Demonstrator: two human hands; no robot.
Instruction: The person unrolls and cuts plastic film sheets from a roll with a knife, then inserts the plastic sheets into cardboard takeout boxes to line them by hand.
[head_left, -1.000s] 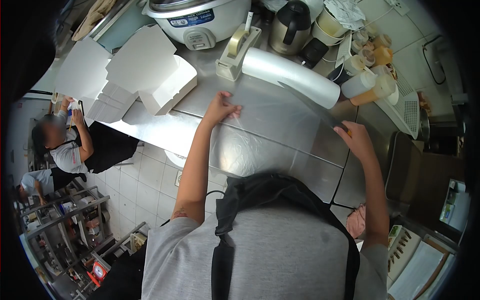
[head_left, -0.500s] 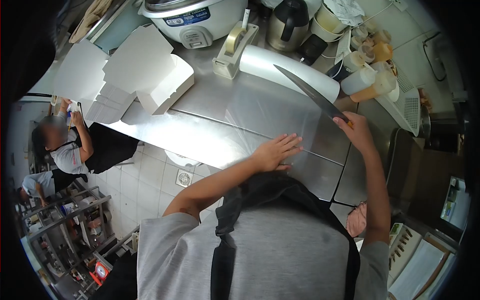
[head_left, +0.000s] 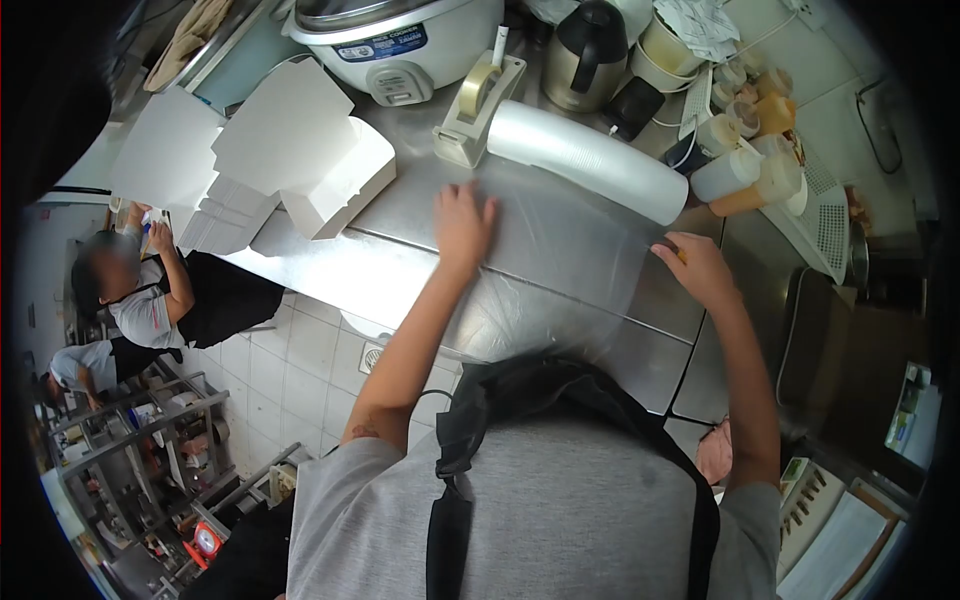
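A white roll of clear plastic film (head_left: 590,165) lies across the steel counter, and a loose sheet of the film (head_left: 560,270) spreads from it toward my body. My left hand (head_left: 465,228) rests at the left side of the sheet, below the tape dispenser (head_left: 478,110), its fingers stretched out. To the right of the sheet, my right hand (head_left: 700,268) is closed around a knife, whose yellowish handle (head_left: 683,256) shows a little between the fingers. The blade cannot be made out at this moment.
Open white boxes (head_left: 340,185) and a stack of them stand at the left. A rice cooker (head_left: 400,50), a thermos jug (head_left: 580,60) and several sauce bottles (head_left: 750,180) line the back. A co-worker (head_left: 150,280) is at the far left.
My left hand has moved up and left toward the tape dispenser. My right hand has dropped slightly, and the knife blade, plain across the roll before, no longer shows.
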